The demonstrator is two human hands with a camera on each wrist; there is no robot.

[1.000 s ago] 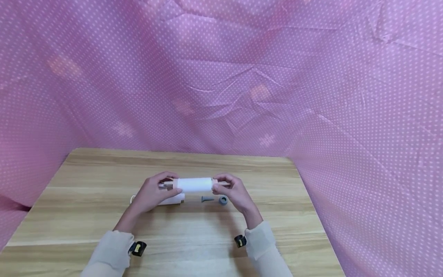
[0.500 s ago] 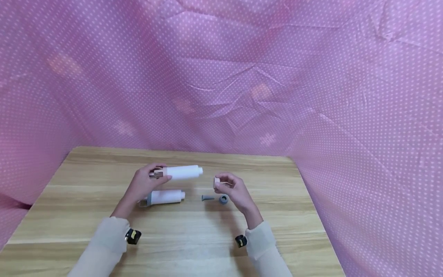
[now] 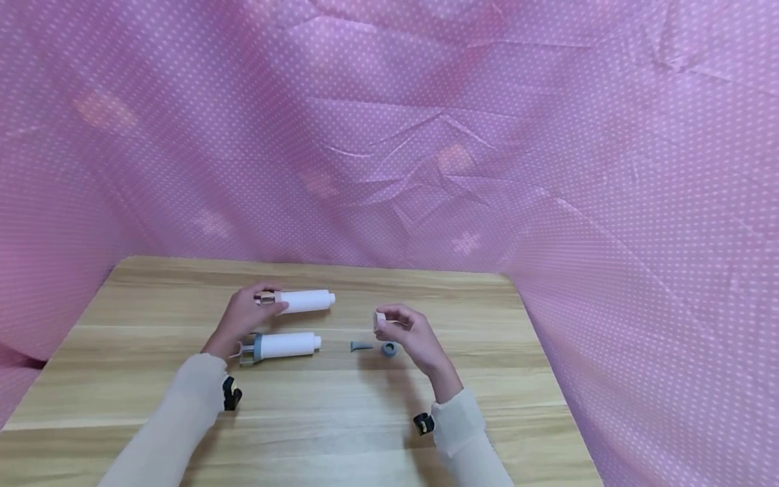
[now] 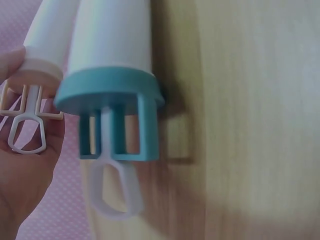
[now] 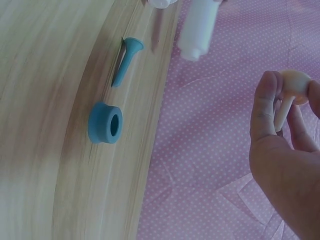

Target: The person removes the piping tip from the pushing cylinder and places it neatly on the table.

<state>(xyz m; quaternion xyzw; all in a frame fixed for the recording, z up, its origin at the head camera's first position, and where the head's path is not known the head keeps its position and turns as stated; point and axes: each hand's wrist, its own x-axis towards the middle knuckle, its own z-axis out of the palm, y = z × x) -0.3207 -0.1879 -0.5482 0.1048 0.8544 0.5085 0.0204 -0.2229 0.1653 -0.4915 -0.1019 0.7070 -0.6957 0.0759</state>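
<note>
My left hand grips a white dessert-syringe-like tube by its pale pink collar end; its plunger ring points back into the palm, as the left wrist view shows. The plain narrow tip faces right. My right hand pinches a pale pink cap, with a slim tapered nozzle reaching down from it between the fingers. A second white tube with a teal collar and a pale plunger ring lies on the table nearer me, beside my left forearm.
A teal tapered nozzle and a teal ring cap lie side by side on the wooden table, right of the teal-collared tube. Pink dotted cloth hangs round the table's back and sides.
My left hand pulls the pink-collared tube leftward, away from the right hand, and brings it down at the far left. The pink cap and nozzle come away in my right hand, which stays put.
</note>
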